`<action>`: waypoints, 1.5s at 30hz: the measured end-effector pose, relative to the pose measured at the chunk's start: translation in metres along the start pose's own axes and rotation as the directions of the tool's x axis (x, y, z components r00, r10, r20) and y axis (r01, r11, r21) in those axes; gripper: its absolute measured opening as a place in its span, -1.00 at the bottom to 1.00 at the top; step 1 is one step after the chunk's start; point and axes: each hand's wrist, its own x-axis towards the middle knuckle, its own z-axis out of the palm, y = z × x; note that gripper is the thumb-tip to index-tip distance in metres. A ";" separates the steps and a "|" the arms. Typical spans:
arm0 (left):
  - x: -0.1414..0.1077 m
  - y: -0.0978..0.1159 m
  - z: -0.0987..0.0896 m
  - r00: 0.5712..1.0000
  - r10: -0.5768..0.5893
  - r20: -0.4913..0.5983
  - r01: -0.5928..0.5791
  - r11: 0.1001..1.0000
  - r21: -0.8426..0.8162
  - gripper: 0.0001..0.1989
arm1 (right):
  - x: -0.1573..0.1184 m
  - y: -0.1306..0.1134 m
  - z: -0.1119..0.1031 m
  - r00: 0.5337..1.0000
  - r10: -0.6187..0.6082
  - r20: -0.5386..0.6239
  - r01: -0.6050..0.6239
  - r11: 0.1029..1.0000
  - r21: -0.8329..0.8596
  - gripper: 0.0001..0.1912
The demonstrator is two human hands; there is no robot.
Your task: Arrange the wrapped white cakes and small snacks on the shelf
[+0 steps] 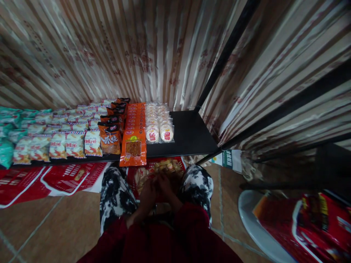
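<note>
Head view: both hands low over wrapped packets, red basket, stocked black shelf.
Left hand and right hand were close together, fingers bent inward; whether they pinched anything could not be told in the dimness. Small gold-wrapped packets lay in a red basket between the knees, at eleven to one o'clock from the hands. Black shelf, twelve o'clock: clear packs of round white pieces with red labels; at eleven, orange packs, then orange-and-black bags with large white characters; at ten, white packets lettered in red; beyond, teal bags. White basin, four o'clock: red packages, writing unreadable.
</note>
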 end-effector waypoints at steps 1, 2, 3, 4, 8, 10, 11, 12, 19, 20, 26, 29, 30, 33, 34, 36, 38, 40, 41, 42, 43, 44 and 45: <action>0.000 0.003 -0.003 1.000 0.006 0.002 -0.006 1.000 0.017 -0.66 | 0.000 -0.004 -0.002 1.000 -0.006 -0.012 0.005 1.000 -0.007 -0.63; 0.000 0.006 -0.007 1.000 0.007 0.008 -0.007 1.000 0.031 -0.67 | 0.000 -0.008 -0.003 1.000 -0.008 -0.024 0.008 1.000 -0.012 -0.65; 0.000 0.010 -0.010 1.000 0.004 0.014 -0.005 0.999 0.042 -0.68 | 0.000 -0.013 -0.005 0.999 -0.011 -0.032 0.010 1.000 -0.015 -0.66; -0.001 0.012 -0.014 1.000 -0.003 0.016 0.002 0.999 0.052 -0.68 | 0.000 -0.017 -0.006 0.999 -0.018 -0.030 0.017 1.000 -0.017 -0.67; -0.002 0.020 -0.025 0.999 0.044 -0.002 -0.044 0.998 0.038 -0.70 | 0.001 -0.031 -0.012 0.997 -0.061 0.047 0.061 0.998 -0.011 -0.68; -0.001 0.022 -0.028 0.993 0.101 -0.057 -0.101 0.995 0.006 -0.71 | 0.000 -0.036 -0.015 0.990 -0.087 0.114 0.087 0.996 0.002 -0.66; 0.000 0.024 -0.028 0.988 0.123 -0.092 -0.124 0.992 -0.007 -0.72 | 0.000 -0.039 -0.016 0.984 -0.099 0.148 0.099 0.995 0.009 -0.64; 0.000 0.026 -0.029 0.983 0.137 -0.122 -0.140 0.990 -0.014 -0.72 | -0.001 -0.041 -0.018 0.978 -0.110 0.179 0.109 0.994 0.016 -0.62; 0.001 0.047 -0.042 0.984 0.140 -0.112 -0.147 0.987 -0.059 -0.72 | -0.014 -0.063 -0.029 0.937 -0.139 0.320 0.110 0.988 0.106 -0.55; 0.002 0.050 -0.044 0.982 0.144 -0.120 -0.153 0.986 -0.071 -0.73 | -0.016 -0.067 -0.031 0.929 -0.137 0.343 0.102 0.988 0.119 -0.56; 0.010 0.056 -0.051 0.975 0.116 -0.192 -0.133 0.988 -0.076 -0.79 | -0.023 -0.084 -0.037 0.914 -0.091 0.394 0.050 0.993 0.111 -0.64; 0.014 0.056 -0.053 0.975 0.114 -0.193 -0.134 0.986 -0.095 -0.80 | -0.026 -0.091 -0.040 0.912 -0.081 0.403 0.029 0.991 0.133 -0.65; 0.016 0.057 -0.054 0.973 0.127 -0.192 -0.151 0.982 -0.114 -0.80 | -0.027 -0.093 -0.042 0.912 -0.080 0.403 0.024 0.990 0.142 -0.65; 0.018 0.059 -0.055 0.963 0.175 -0.206 -0.212 0.962 -0.174 -0.81 | -0.028 -0.101 -0.047 0.914 -0.084 0.397 0.025 0.988 0.153 -0.67; 0.019 0.060 -0.056 0.960 0.186 -0.208 -0.225 0.957 -0.184 -0.81 | -0.029 -0.103 -0.048 0.912 -0.087 0.400 0.026 0.987 0.157 -0.68; 0.022 0.061 -0.056 0.955 0.208 -0.211 -0.249 0.950 -0.191 -0.81 | -0.029 -0.107 -0.052 0.897 -0.087 0.434 0.007 0.983 0.184 -0.65; 0.025 0.063 -0.057 0.950 0.226 -0.217 -0.269 0.943 -0.195 -0.79 | -0.029 -0.110 -0.054 0.865 -0.083 0.494 -0.027 0.977 0.211 -0.59; 0.028 0.064 -0.058 0.945 0.237 -0.226 -0.282 0.939 -0.196 -0.76 | -0.028 -0.113 -0.057 0.840 -0.077 0.536 -0.040 0.978 0.204 -0.55; 0.029 0.065 -0.058 0.943 0.240 -0.230 -0.286 0.939 -0.193 -0.75 | -0.028 -0.114 -0.057 0.839 -0.073 0.539 -0.037 0.981 0.189 -0.54; 0.031 0.066 -0.059 0.942 0.241 -0.234 -0.287 0.939 -0.188 -0.74 | -0.028 -0.115 -0.058 0.847 -0.070 0.527 -0.028 0.984 0.176 -0.53; 0.032 0.067 -0.059 0.941 0.242 -0.238 -0.288 0.940 -0.181 -0.74 | -0.027 -0.117 -0.058 0.859 -0.071 0.506 -0.017 0.986 0.167 -0.51; 0.034 0.068 -0.059 0.939 0.242 -0.244 -0.288 0.942 -0.171 -0.75 | -0.025 -0.118 -0.057 0.872 -0.078 0.483 -0.004 0.986 0.166 -0.50; 0.035 0.069 -0.059 0.937 0.241 -0.253 -0.286 0.945 -0.158 -0.76 | -0.024 -0.120 -0.057 0.884 -0.089 0.459 0.011 0.985 0.170 -0.49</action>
